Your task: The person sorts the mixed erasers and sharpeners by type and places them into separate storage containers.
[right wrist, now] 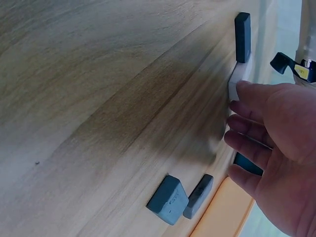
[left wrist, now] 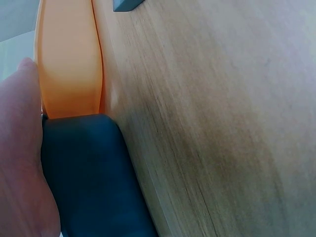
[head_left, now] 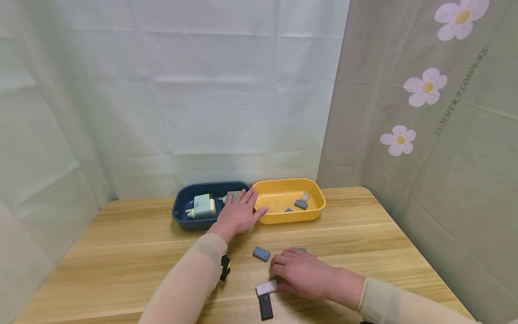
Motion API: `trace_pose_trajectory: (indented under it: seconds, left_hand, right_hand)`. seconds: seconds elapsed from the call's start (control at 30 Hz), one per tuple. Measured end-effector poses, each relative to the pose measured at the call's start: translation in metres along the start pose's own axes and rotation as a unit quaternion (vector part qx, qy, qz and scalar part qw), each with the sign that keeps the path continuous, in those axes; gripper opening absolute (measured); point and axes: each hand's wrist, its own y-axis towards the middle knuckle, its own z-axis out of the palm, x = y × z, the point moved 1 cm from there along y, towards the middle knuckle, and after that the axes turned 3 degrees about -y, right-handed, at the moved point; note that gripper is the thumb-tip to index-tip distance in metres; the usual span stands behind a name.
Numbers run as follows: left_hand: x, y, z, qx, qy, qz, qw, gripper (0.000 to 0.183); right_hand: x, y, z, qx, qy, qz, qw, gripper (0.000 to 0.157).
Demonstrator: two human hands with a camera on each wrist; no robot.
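Observation:
My left hand [head_left: 238, 213] lies over the near rims where the dark blue bin [head_left: 190, 227] and the yellow bin [head_left: 289, 218] meet, fingers extended and thumb spread. In the left wrist view, that hand [left wrist: 22, 158] is along the bins' edge. My right hand [head_left: 303, 273] is low over the table, its thumb and index finger pinching one end of a small white rectangular block [head_left: 265, 287]. A black block [head_left: 265, 306] lies against the white one. In the right wrist view, the thumb of the right hand [right wrist: 281, 133] overlaps the white block [right wrist: 240, 74].
A blue-grey block [head_left: 261, 254] lies left of the right hand, and another [head_left: 301, 249] is partly hidden behind it. Several small blocks lie in the yellow bin. Box-shaped pieces with narrow spouts, one pale blue [head_left: 204, 206], sit in the blue bin. Fabric walls enclose the wooden table [head_left: 121, 265].

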Motion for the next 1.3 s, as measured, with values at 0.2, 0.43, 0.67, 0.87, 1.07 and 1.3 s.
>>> trace_pose_trajectory:
  seconds: [0.2,0.43,0.67,0.87,1.07,1.3]
  left_hand:
    - [0.000,0.000,0.000,0.001,0.000,-0.001,1.0000,0.090]
    - [0.000,0.000,0.000,0.001,-0.001,0.001,1.0000,0.090]
    - [0.000,0.001,0.000,-0.003,-0.002,0.001,1.0000,0.088]
    - [0.000,0.001,0.001,-0.004,-0.001,0.002,1.0000,0.089]
    - [0.000,0.000,0.000,-0.001,0.001,0.001,1.0000,0.090]
    - [0.001,0.001,0.001,0.002,-0.002,-0.002,1.0000,0.091]
  right_hand:
    - [0.001,0.000,-0.001,0.003,0.000,0.002,1.000,0.019]
    - [0.003,0.002,0.000,0.000,-0.009,0.001,1.000,0.017]
    - [0.003,0.002,-0.001,0.004,-0.006,0.005,1.000,0.015]
    - [0.002,-0.001,-0.002,-0.004,0.003,0.008,1.000,0.013]
    - [-0.003,-0.004,-0.005,-0.017,0.007,0.009,1.000,0.015]
    - [-0.010,-0.008,-0.010,-0.027,0.007,0.019,0.999,0.020]
